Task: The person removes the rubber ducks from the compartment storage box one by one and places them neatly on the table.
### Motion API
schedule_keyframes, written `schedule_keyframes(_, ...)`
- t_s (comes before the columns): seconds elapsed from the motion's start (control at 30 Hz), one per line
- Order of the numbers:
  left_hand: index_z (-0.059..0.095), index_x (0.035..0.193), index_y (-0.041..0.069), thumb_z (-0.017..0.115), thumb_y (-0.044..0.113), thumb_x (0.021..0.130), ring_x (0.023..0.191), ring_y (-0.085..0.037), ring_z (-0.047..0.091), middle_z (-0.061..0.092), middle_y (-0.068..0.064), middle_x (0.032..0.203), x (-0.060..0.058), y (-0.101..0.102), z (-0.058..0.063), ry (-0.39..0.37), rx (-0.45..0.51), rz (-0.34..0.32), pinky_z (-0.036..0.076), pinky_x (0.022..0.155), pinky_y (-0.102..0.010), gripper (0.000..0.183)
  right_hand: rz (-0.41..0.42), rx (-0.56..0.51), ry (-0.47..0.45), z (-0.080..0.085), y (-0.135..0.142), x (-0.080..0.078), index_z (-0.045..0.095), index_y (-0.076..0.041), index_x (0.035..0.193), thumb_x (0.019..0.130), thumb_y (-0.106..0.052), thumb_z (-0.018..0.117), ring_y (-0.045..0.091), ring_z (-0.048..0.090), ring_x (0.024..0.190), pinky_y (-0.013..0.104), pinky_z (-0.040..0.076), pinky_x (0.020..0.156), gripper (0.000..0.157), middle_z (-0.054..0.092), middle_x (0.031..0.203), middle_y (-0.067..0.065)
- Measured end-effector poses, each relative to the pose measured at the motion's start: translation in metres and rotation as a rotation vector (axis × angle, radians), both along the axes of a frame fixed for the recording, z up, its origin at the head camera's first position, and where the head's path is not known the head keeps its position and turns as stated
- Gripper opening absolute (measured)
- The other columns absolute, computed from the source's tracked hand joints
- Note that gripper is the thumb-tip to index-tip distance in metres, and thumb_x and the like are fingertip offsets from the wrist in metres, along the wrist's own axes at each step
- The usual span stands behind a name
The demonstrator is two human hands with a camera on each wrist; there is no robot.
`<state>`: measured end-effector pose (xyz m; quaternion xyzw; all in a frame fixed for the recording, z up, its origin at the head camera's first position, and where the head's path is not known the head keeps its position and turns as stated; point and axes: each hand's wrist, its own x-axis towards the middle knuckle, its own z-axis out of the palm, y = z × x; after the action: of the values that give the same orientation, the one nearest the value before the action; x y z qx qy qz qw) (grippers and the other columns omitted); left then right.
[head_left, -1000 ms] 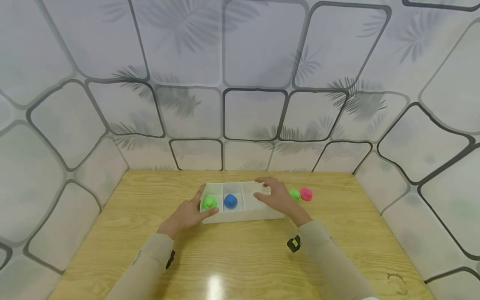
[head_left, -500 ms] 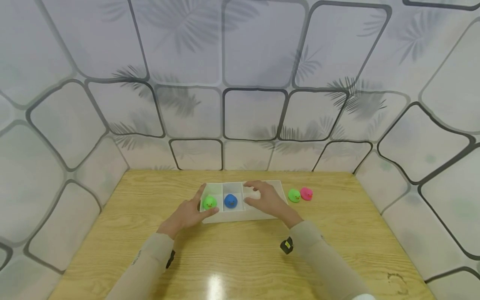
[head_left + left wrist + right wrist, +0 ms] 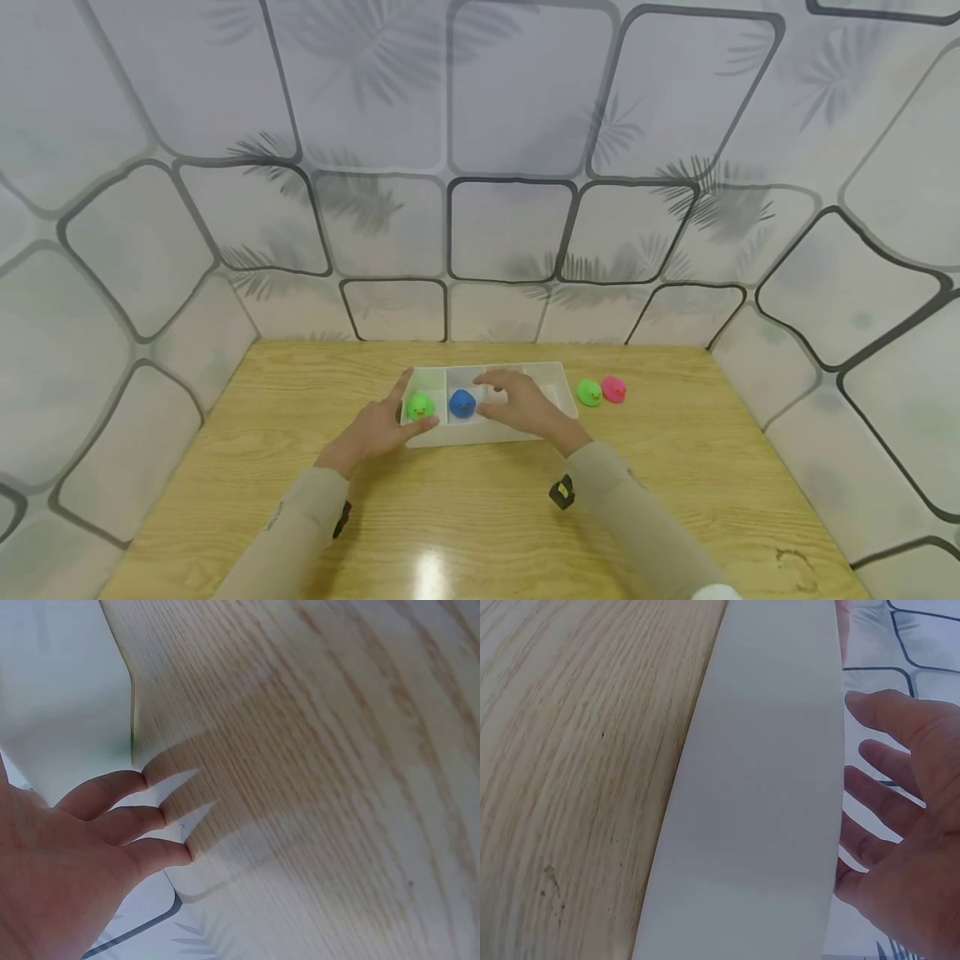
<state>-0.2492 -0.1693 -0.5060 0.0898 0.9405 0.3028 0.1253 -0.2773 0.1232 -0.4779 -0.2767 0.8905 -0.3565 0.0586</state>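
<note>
A white divided box (image 3: 480, 433) stands on the wooden table. In its left compartment sits a green rubber duck (image 3: 421, 406), in the adjoining one a blue rubber duck (image 3: 462, 404). My left hand (image 3: 372, 429) holds the box's left end, thumb at the front rim and index finger at the back corner; its other fingers reach down beside the end wall in the left wrist view. Over the box, just right of the blue duck, my right hand (image 3: 521, 407) has thumb and fingers spread apart with nothing between them. The right wrist view shows that hand above the box's long wall.
Right of the box, a second green duck (image 3: 589, 392) and a pink duck (image 3: 613, 389) sit side by side on the table (image 3: 480, 517). A patterned wall (image 3: 510, 225) rises behind the table and along both sides.
My right hand has moved left over the box, from its right part to beside the blue duck, uncovering the box's right end. The left hand and all the ducks have stayed put.
</note>
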Motion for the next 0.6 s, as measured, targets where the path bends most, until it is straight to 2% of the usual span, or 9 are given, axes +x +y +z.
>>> schedule_keyframes(0.27,-0.003,0.172,0.024,0.059,0.078,0.093,0.074,-0.022,0.062,0.064,-0.008,0.077,-0.003,-0.001,-0.004,0.008,0.002,-0.008,0.052,0.089,-0.050,0.114,0.008,0.069,-0.035,-0.007,-0.006,-0.003,0.064,-0.010,0.145,0.098,-0.024,0.074,0.033,0.065,0.122,0.051,0.055,0.099,0.050,0.065,0.145,0.011)
schedule_keyframes(0.37,-0.003,0.172,0.024,0.059,0.077,0.093,0.068,-0.021,0.059,0.061,-0.007,0.073,-0.002,0.000,-0.002,0.010,0.002,-0.008,0.051,0.081,-0.044,0.114,0.014,0.085,-0.050,-0.003,-0.009,-0.003,0.063,-0.010,0.145,0.098,-0.024,0.075,0.034,0.065,0.121,0.050,0.056,0.097,0.051,0.065,0.145,0.012)
schedule_keyframes(0.47,-0.003,0.172,0.024,0.060,0.076,0.093,0.063,-0.019,0.054,0.055,-0.005,0.069,-0.002,0.000,-0.001,0.010,0.006,-0.007,0.045,0.070,-0.037,0.113,0.023,0.096,-0.079,0.000,-0.013,-0.004,0.064,-0.009,0.144,0.098,-0.023,0.076,0.036,0.065,0.120,0.051,0.056,0.097,0.050,0.065,0.145,0.013)
schedule_keyframes(0.6,-0.003,0.172,0.024,0.060,0.075,0.094,0.059,-0.018,0.048,0.048,-0.001,0.066,-0.001,0.001,-0.002,0.009,0.008,-0.007,0.040,0.064,-0.034,0.113,0.032,0.121,-0.108,-0.001,-0.019,-0.007,0.065,-0.010,0.143,0.098,-0.021,0.076,0.037,0.064,0.126,0.053,0.054,0.103,0.047,0.065,0.145,0.013)
